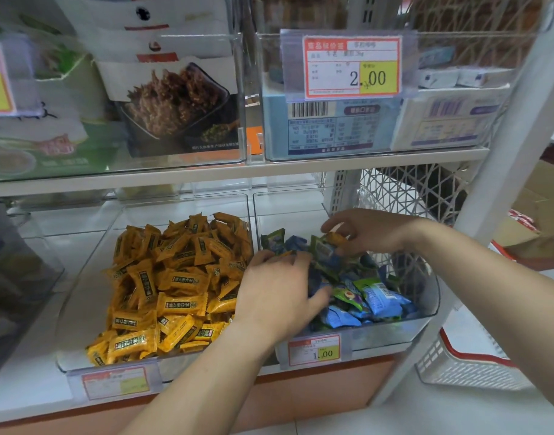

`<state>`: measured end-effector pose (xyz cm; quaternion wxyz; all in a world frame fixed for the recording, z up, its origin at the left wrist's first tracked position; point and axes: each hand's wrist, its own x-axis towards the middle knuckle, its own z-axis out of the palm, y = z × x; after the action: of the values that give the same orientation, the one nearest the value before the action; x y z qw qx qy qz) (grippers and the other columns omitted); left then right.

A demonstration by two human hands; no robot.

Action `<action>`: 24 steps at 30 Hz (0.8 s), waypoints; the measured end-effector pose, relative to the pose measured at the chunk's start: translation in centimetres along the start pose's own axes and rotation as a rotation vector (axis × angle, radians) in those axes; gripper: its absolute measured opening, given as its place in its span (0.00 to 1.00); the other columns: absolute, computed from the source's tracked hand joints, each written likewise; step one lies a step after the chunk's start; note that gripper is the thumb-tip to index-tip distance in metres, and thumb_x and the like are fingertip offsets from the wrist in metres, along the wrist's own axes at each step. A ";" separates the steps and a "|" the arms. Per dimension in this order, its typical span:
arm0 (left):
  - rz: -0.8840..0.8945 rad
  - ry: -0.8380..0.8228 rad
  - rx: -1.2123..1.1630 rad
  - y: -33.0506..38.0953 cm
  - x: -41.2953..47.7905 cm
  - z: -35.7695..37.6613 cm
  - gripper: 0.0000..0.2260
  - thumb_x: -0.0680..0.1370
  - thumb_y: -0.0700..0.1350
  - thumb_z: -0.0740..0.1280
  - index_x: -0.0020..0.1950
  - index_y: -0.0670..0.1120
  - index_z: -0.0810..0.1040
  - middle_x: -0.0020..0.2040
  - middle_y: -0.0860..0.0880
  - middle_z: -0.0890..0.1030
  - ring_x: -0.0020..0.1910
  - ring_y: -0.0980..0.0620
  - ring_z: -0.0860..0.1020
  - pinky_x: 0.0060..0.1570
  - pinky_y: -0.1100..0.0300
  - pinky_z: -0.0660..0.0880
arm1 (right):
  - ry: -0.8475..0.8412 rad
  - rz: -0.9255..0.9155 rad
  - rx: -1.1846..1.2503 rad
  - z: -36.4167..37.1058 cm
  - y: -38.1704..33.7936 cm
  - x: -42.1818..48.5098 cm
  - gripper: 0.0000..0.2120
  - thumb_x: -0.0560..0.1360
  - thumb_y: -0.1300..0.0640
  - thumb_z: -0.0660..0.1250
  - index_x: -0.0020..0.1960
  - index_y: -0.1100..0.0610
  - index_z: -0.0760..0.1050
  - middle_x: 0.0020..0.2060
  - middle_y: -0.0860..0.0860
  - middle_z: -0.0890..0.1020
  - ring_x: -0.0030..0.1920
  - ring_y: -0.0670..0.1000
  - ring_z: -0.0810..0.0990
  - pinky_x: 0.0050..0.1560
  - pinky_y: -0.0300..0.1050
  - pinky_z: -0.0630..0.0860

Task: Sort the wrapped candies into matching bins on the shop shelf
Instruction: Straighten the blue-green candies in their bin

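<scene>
Two clear bins stand side by side on the lower shelf. The left bin (81, 296) is heaped with several yellow wrapped candies (175, 277). The right bin (432, 296) holds a mix of blue and green wrapped candies (373, 296). My left hand (278, 290) reaches over the divider into the right bin, its fingers spread down among the blue wrappers. My right hand (366, 230) hovers over the back of the same bin and pinches a yellow candy (335, 238) between thumb and fingers.
Price tags (315, 351) hang on both bin fronts. The upper shelf carries clear bins of boxed snacks (175, 102) and a 2.00 price label (352, 67). A white shelf post (489, 196) rises at right, with a white basket (467, 368) on the floor beside it.
</scene>
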<state>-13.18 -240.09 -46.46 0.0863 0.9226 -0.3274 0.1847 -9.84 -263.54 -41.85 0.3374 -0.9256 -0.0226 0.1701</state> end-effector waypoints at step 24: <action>-0.526 0.400 -1.046 -9.0 -1.5 -2.8 0.05 0.79 0.45 0.68 0.52 0.55 0.78 0.49 0.51 0.83 0.50 0.51 0.81 0.54 0.43 0.79 | 0.074 -0.030 -0.223 6.1 -4.7 6.1 0.14 0.75 0.50 0.73 0.56 0.58 0.82 0.53 0.53 0.82 0.49 0.49 0.79 0.46 0.41 0.72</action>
<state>-9.30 -231.52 -44.84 0.6296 0.7554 -0.1136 0.1418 -5.78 -255.25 -45.07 0.2354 -0.9626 -0.0429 0.1272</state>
